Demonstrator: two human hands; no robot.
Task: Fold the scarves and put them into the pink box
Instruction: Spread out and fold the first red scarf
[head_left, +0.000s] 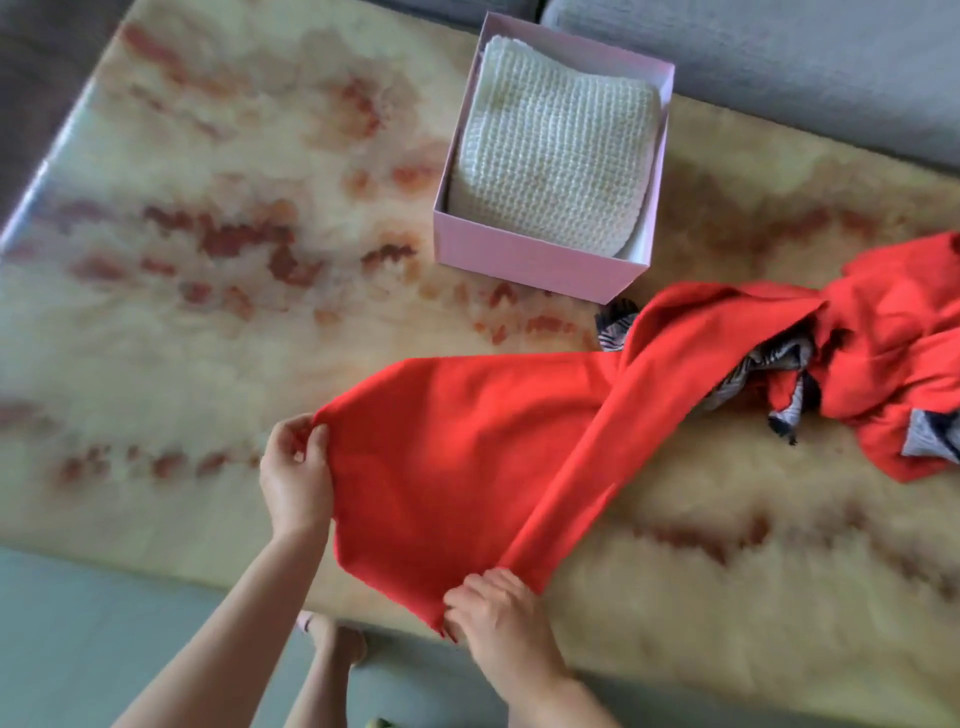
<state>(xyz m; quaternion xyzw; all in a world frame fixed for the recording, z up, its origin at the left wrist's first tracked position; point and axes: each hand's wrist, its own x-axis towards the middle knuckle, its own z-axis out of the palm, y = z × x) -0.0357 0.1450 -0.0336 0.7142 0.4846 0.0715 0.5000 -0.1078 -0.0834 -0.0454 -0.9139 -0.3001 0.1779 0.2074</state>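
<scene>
- A shaggy cream rug (208, 322) with rusty-red blotches covers most of the floor. Its left edge runs diagonally against darker ground.
- The left hand (296, 480) is near the middle-left, raised a little over the rug. Its fingers (291, 434) are curled and pinch the leftmost corner of the red scarf (467, 457).
- A bare foot (332, 642) stands on the grey-green floor just near of the rug's edge, between the two forearms.
- The red scarf stretches taut between the hands as a broad panel. From there it trails up and to the right in a long twisted fold and ends in a crumpled heap at the right edge.
- The right hand (498, 618) is nearer and lower, its fingers (483, 590) bunched tight around the scarf's near corner.
- The pink box (519, 262) sits open on the rug, far of the scarf and apart from it. A folded white knitted scarf (556, 156) lies inside and nearly fills it.
- A grey-and-black patterned scarf (779, 358) peeks out from under the red heap, just right of the box's near corner.
- A grey sofa (779, 62) runs along the far right.
</scene>
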